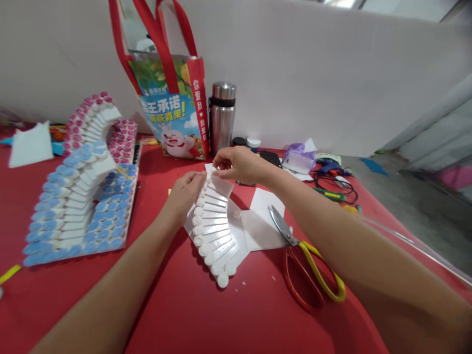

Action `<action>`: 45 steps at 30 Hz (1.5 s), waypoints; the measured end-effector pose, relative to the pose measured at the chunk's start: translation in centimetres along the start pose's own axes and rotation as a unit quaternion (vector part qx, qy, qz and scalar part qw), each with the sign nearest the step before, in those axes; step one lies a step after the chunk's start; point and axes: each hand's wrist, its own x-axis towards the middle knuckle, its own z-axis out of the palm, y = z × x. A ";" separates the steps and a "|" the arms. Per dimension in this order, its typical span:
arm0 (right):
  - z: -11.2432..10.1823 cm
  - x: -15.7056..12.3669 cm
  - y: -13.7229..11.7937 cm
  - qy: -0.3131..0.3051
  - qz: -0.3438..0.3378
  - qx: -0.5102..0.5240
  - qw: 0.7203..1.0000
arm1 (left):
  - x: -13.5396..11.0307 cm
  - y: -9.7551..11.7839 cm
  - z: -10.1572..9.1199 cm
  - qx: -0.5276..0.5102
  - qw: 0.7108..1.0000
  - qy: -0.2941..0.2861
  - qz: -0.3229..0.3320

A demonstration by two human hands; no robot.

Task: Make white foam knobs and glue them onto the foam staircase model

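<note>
A white fan-shaped piece with narrow glossy strips lies before me, its outer left edge lined with small white discs. At its upper end, my left hand has closed fingertips on the edge. My right hand curls over the same end, thumb and fingers pinched together; whatever is between them is too small to make out. White sheets lie under and beside the fan piece. To its right rest open-bladed scissors with one red and one yellow handle. One loose translucent disc sits by the strips.
At left stand a blue-and-white disc-covered fan piece and a pink one. Behind are a printed shopping bag and a steel flask. Purple plastic, cables and tools clutter the right of the red table.
</note>
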 end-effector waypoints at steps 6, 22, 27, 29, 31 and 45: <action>0.4 0.1 -0.3 -0.002 -0.019 -0.032 0.999 | -0.4 0.1 0.3 -0.035 0.999 0.009 -0.023; 0.2 -0.9 0.9 0.012 -0.015 0.102 0.995 | -0.6 0.2 0.3 -0.064 0.998 -0.009 -0.021; 1.0 -0.8 1.4 0.020 -0.017 0.170 0.985 | -0.6 0.0 0.2 -0.070 0.997 -0.008 -0.021; 1.5 -0.6 1.4 0.024 -0.014 0.164 0.986 | -0.6 -0.1 0.2 -0.076 0.997 -0.011 -0.022; 2.0 -0.5 1.3 0.033 -0.024 0.156 0.987 | -0.5 -0.1 0.2 -0.081 0.996 -0.010 -0.023; 2.2 -0.5 0.9 0.059 -0.070 0.069 0.993 | -0.6 0.2 0.5 -0.096 0.995 -0.001 -0.032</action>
